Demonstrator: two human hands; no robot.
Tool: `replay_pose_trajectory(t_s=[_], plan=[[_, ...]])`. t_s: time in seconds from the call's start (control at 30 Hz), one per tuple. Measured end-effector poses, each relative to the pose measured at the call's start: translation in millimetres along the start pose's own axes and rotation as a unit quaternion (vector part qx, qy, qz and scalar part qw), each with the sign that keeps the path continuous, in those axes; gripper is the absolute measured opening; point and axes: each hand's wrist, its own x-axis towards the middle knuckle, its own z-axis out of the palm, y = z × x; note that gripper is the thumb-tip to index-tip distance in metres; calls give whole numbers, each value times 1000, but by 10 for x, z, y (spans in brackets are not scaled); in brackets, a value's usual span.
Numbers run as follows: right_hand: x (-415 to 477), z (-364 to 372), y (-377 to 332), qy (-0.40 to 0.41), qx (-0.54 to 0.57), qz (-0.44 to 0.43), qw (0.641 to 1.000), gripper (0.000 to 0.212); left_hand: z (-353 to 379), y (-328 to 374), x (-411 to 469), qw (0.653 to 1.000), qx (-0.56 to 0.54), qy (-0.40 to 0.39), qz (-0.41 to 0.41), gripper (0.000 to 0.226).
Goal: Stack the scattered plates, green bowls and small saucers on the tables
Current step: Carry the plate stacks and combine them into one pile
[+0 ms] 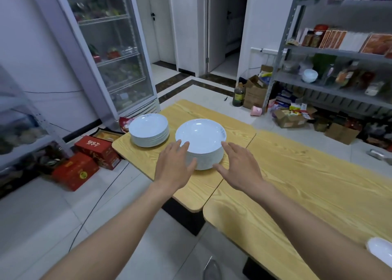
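Note:
Two stacks of white plates stand on the far wooden table (233, 131). The nearer stack (201, 140) is tall; the other stack (148, 129) sits to its left near the table's corner. My left hand (174, 165) is at the near-left side of the tall stack, fingers spread, fingertips touching its rim. My right hand (239, 167) is at the near-right side, fingers apart, close to the stack's edge. Neither hand grips anything. A white dish (379, 252) peeks in at the bottom right on the near table (297, 184).
A glass-door fridge (114, 46) stands at the left. Red boxes (84, 161) lie on the floor by the table's left end. Metal shelves (339, 67) with goods and cardboard boxes (254, 93) fill the right. A cable (101, 197) runs across the floor.

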Motion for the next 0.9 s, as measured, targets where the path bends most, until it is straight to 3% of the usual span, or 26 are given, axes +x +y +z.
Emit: replay_pose_trajectory(t_s=[0.17, 0.37, 0.5, 0.67, 0.77, 0.9], plan=[[683, 361, 123, -13, 226, 80, 971, 72, 270, -288, 625, 994, -74, -26, -74, 59], [1132, 721, 311, -6, 376, 188, 907, 67, 638, -590, 1126, 960, -207, -54, -183, 65], [1352, 930, 407, -15, 433, 210, 877, 73, 876, -775, 1438, 927, -289, -95, -220, 77], [1681, 1180, 504, -12, 498, 227, 837, 102, 1353, -1197, 1867, 896, -351, -151, -224, 92], [1846, 1335, 601, -4, 527, 257, 810, 120, 1416, -1310, 1972, 845, -438, -195, -235, 101], [2020, 1509, 723, 8, 563, 260, 784, 111, 1465, -1443, 2076, 806, -513, -225, -192, 102]])
